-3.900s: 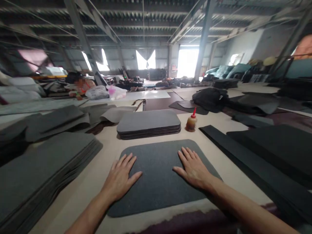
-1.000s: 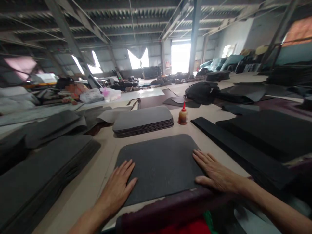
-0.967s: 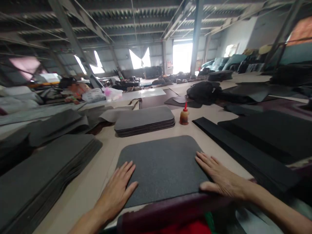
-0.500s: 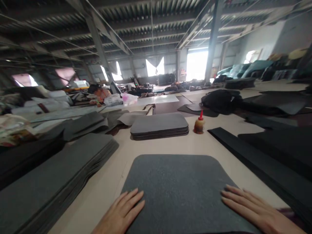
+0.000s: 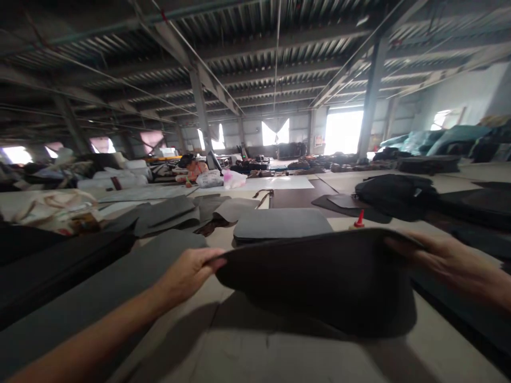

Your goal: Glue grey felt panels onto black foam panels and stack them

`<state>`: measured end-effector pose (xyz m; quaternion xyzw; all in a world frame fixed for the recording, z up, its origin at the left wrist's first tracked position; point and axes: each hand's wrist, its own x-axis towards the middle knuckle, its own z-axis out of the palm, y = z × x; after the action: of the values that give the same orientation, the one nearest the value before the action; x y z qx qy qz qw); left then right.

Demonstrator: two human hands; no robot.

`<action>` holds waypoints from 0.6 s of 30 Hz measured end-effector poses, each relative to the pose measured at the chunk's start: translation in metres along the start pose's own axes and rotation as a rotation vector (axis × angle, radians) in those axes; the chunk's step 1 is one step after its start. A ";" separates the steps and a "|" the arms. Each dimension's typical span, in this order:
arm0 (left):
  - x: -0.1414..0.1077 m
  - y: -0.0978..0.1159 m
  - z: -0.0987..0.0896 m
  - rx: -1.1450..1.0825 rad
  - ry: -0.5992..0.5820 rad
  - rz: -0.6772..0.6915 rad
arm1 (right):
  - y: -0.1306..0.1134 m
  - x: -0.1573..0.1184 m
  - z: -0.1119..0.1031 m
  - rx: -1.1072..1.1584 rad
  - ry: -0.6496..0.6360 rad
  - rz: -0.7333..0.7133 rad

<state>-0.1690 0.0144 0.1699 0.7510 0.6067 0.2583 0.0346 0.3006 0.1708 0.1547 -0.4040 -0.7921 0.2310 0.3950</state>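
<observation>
A dark sheet with rounded corners (image 5: pixel 315 282) hangs tilted above the pale table (image 5: pixel 255 356), its dark underside toward me. My left hand (image 5: pixel 197 271) pinches its left corner between thumb and fingers. At its right end my right hand (image 5: pixel 443 260) grips the edge, with some fingers hidden behind the sheet. Just beyond it lies a stack of grey rounded sheets (image 5: pixel 281 222), its front partly covered. The red tip of a glue bottle (image 5: pixel 360 218) shows above the sheet's far edge; the bottle's body is mostly hidden.
Long grey sheets (image 5: pixel 99 287) are piled at the left, with loose grey pieces (image 5: pixel 167 213) behind them. A black bag (image 5: pixel 395 194) lies at the back right. A person (image 5: pixel 195 170) is at the far left behind plastic bags (image 5: pixel 233 179).
Both hands have gone from lying flat on the sheet to gripping its ends. The sheet has been lifted off the table and tilted. The camera view has shifted left and up.
</observation>
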 end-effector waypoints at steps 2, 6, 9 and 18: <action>0.040 -0.006 -0.020 0.103 0.171 0.029 | -0.018 0.051 0.004 0.085 -0.009 0.061; 0.104 -0.015 -0.055 0.171 0.444 0.039 | -0.047 0.122 0.004 0.135 0.252 -0.103; 0.139 -0.029 -0.064 0.205 0.643 0.142 | -0.046 0.151 0.005 -0.040 0.476 -0.304; 0.184 -0.128 0.069 0.261 0.255 0.010 | 0.084 0.186 0.098 -0.402 0.280 -0.269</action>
<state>-0.2293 0.2367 0.1270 0.7133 0.6308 0.2706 -0.1416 0.1918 0.3666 0.1217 -0.3934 -0.8062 -0.0436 0.4398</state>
